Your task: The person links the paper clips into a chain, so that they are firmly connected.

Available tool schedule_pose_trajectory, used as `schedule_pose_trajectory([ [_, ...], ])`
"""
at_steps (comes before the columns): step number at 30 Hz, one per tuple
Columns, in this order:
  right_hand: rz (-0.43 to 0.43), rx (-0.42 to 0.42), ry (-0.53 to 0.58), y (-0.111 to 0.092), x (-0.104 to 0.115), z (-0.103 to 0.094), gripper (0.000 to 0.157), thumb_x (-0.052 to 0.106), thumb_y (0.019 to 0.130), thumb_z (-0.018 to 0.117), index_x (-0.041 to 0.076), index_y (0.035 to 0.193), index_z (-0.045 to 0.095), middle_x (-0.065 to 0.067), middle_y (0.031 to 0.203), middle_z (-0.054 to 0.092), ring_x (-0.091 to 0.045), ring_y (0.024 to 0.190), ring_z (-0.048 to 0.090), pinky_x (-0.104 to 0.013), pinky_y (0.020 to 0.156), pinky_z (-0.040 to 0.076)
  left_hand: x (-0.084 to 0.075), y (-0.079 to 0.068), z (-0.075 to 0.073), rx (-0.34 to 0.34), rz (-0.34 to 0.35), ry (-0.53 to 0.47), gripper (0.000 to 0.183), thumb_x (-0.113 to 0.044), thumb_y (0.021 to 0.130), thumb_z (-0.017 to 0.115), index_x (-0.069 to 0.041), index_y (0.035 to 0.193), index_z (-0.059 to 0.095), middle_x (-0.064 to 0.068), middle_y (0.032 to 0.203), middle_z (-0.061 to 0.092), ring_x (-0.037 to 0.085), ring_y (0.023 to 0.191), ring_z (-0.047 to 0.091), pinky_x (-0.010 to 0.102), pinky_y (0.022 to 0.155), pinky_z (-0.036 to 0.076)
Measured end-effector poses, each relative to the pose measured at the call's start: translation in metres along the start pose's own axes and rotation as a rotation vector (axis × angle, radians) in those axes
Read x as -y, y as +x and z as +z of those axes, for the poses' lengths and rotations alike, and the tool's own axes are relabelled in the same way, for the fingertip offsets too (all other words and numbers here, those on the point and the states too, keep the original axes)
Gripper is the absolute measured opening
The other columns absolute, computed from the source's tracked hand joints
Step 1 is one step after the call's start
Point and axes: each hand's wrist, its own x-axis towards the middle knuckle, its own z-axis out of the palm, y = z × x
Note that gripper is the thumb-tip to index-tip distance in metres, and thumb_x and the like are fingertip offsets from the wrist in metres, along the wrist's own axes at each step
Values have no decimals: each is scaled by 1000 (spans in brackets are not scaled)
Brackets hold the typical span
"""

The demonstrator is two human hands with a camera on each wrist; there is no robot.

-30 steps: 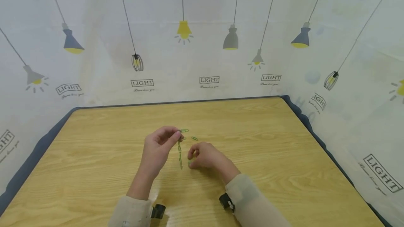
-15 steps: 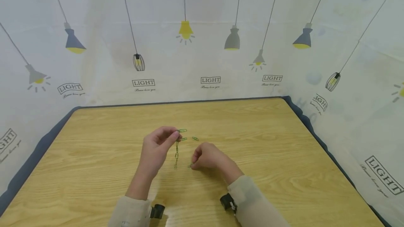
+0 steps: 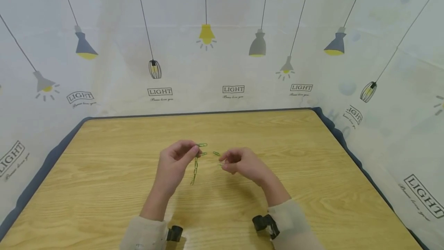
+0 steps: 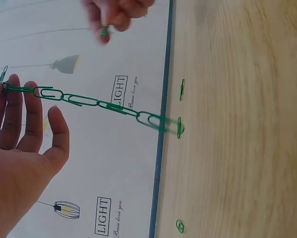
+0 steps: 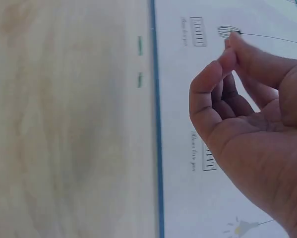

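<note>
A chain of linked green paper clips (image 4: 81, 99) hangs from my left hand (image 3: 175, 162), pinched at its top end between thumb and fingertips. One clip (image 3: 202, 145) sticks out past those fingertips. To the right, my right hand (image 3: 248, 164) is raised over the table and pinches a single green paper clip (image 4: 104, 32) between thumb and forefinger. In the right wrist view the fingers hide most of that clip. The chain's lower end dangles between the two hands, blurred in the left wrist view.
Loose green paper clips lie on the wood-grain table (image 3: 104, 173): one (image 4: 182, 89), another (image 4: 179, 127), and a third (image 4: 180, 226) farther off in the left wrist view. A white lamp-print sheet (image 3: 194, 68) stands behind the table's dark edge.
My right hand has lifted off the tabletop and moved up and to the right, carrying a paper clip. The left hand keeps its place while the chain swings slightly.
</note>
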Motion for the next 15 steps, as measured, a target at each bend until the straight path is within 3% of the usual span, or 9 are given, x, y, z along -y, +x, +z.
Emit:
schedule_pose_trajectory([
  [4, -59, -22, 18, -10, 13, -5, 31, 13, 108, 61, 12, 138, 71, -9, 99, 65, -20, 83, 59, -41, 80, 54, 0, 0, 3, 12, 1, 3, 20, -18, 105, 70, -1, 114, 73, 7, 102, 76, 13, 97, 72, 26, 94, 60],
  [7, -76, -57, 80, -16, 23, -5, 28, 11, 108, 62, 11, 134, 72, -6, 97, 68, -20, 86, 65, -36, 81, 55, 0, -1, 6, 19, 3, 2, 20, -18, 105, 70, -1, 114, 72, 8, 103, 77, 13, 97, 72, 27, 96, 60],
  [15, -149, -196, 254, -26, 46, -3, 26, 7, 101, 71, 6, 127, 74, -13, 105, 79, -18, 86, 78, -41, 91, 66, 2, -3, 12, 40, -28, 11, 19, -18, 105, 70, -2, 114, 73, 13, 107, 76, 13, 97, 73, 29, 95, 61],
])
